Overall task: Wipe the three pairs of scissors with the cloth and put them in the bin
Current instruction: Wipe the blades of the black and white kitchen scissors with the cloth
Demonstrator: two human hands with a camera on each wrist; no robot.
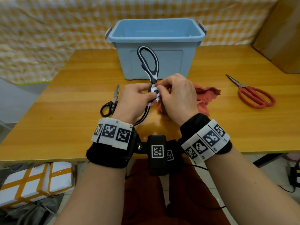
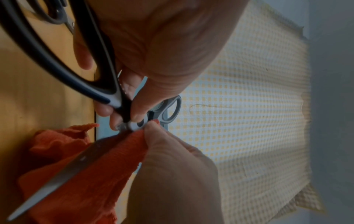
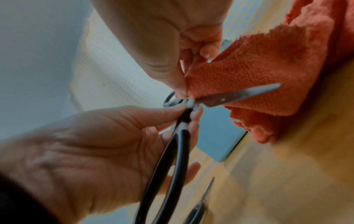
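Black-and-white kitchen scissors (image 1: 148, 62) are held spread open above the table in front of the blue bin (image 1: 155, 46). My left hand (image 1: 151, 98) grips them at the pivot and lower handle (image 2: 57, 60). My right hand (image 1: 159, 86) pinches the red cloth (image 1: 206, 95) around one bare steel blade (image 3: 239, 94) close to the pivot; the cloth (image 2: 86, 174) drapes under that blade (image 2: 57, 178). Small black scissors (image 1: 112, 101) lie on the table left of my hands. Red-handled scissors (image 1: 253, 95) lie at the right.
The wooden table (image 1: 65, 127) has its front edge just under my wrists. A cardboard box (image 1: 282, 38) stands at the back right. A yellow checked cloth (image 1: 56, 30) hangs behind the bin. White boxes (image 1: 35, 181) sit on the floor at lower left.
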